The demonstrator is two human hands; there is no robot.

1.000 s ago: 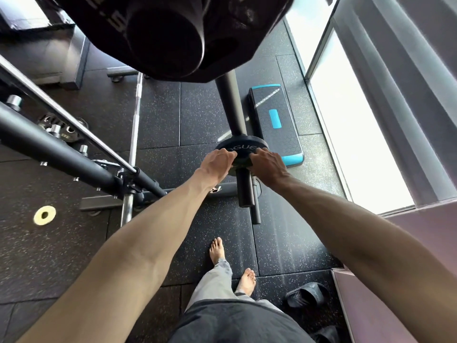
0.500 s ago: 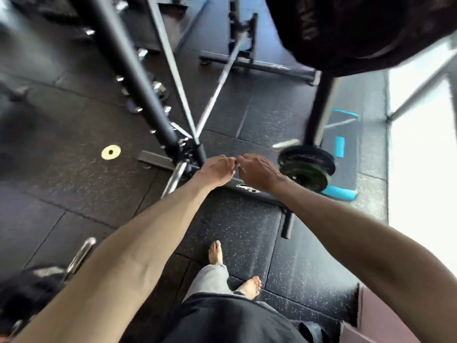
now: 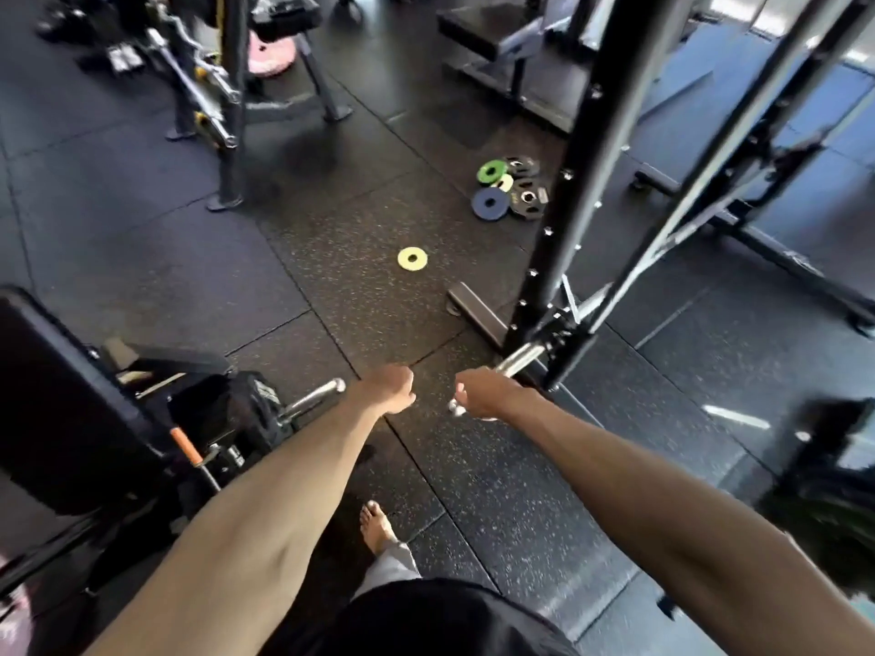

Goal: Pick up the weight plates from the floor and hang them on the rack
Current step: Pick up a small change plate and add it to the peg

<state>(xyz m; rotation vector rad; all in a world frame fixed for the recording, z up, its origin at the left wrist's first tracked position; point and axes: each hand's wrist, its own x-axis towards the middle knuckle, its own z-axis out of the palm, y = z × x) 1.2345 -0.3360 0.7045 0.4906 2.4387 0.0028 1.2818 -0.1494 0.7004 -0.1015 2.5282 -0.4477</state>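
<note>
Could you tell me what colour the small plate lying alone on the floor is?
The lone plate is pale yellow; the head view shows it.

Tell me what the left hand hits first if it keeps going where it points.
Bare floor first; the first object looks like the rack's base foot, with the yellow plate left of that line. Depth is unclear, so the left hand might clear it.

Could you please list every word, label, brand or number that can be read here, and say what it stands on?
No text here can be read.
On the black plates in the floor pile: pale marks, too small to read.
On the loaded plate at the left machine: pale marks, blurred.
On the yellow plate, green plate and blue plate: no print visible.
</note>
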